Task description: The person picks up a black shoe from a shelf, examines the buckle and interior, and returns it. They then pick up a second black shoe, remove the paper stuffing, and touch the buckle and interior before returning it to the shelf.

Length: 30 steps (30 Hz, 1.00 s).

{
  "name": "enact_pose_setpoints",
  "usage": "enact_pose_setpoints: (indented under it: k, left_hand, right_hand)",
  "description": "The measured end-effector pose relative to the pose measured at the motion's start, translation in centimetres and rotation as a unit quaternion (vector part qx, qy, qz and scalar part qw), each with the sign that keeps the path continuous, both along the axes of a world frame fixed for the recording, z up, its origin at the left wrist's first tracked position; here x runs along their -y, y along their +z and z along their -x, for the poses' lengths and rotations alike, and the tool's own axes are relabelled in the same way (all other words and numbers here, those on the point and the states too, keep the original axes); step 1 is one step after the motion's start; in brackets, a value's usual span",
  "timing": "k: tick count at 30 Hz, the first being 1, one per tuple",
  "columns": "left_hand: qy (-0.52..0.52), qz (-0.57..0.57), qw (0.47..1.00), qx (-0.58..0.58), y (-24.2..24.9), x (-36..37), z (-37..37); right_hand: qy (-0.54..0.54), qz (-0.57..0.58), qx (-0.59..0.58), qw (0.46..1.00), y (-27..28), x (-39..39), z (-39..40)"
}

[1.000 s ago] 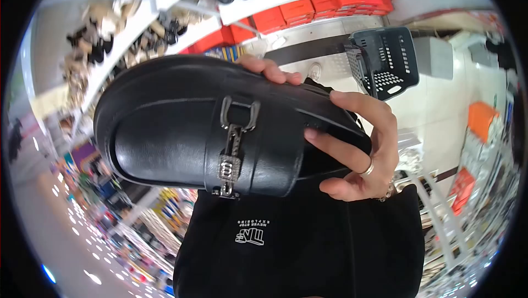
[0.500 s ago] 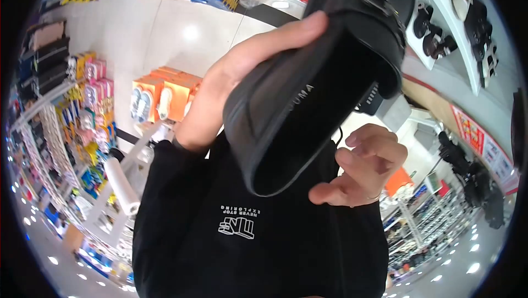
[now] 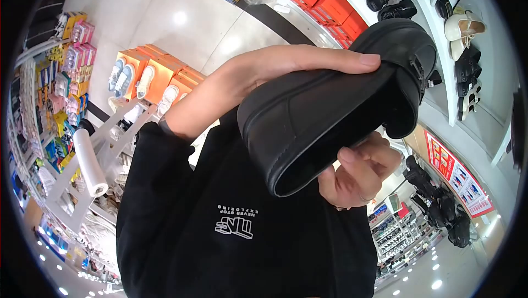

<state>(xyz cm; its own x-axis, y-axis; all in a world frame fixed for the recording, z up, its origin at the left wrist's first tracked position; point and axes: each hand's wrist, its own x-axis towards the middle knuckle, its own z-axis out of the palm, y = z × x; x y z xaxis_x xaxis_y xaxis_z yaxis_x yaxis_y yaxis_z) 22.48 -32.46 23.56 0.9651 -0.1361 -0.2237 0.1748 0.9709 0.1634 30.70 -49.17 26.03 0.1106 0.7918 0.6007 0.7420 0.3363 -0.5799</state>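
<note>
A black leather loafer (image 3: 313,111) is held up in front of my chest, tilted, its toe pointing to the upper right and its heel to the lower left. A strap with a metal piece crosses its front. My left hand (image 3: 308,64) grips the far side, the thumb lying along the upper; its other fingers are hidden behind the shoe. At the near rim of the opening, my right hand (image 3: 360,174) is closed with curled fingertips against the edge. The dark inside shows only partly.
White shelves (image 3: 434,28) of black and pale shoes rise at the right. Orange shoe boxes (image 3: 165,72) with sneakers stand on the left, near a white roll (image 3: 91,163) on a frame. Red boxes (image 3: 324,1) line the back. A printed poster (image 3: 459,174) hangs at the right.
The loafer has moved right and rolled, so its outer side shows more and its insole less. My right hand, open and apart before, has closed at the near rim.
</note>
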Motion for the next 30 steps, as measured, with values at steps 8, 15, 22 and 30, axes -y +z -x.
enact_pose_setpoints:
  k: [8,15,22,30]
  left_hand:
    - [0.020,-0.053,0.995,-0.088,0.1,2.4,-1.5]
    - [0.058,-0.447,0.881,-0.146,-3.9,6.8,-5.3]
    - [0.147,-0.739,0.633,-0.176,-3.7,13.9,-10.1]
    - [0.171,-0.890,0.422,-0.019,-1.5,19.4,-14.7]
  right_hand:
    - [-0.099,0.067,-0.076,0.990,-0.5,3.9,-1.1]
    - [-0.168,0.139,-0.380,0.899,-4.3,8.6,-4.7]
    - [-0.150,0.123,-0.603,0.774,-7.6,14.2,-9.7]
    - [-0.030,-0.078,-0.872,0.482,-8.1,20.4,-13.7]
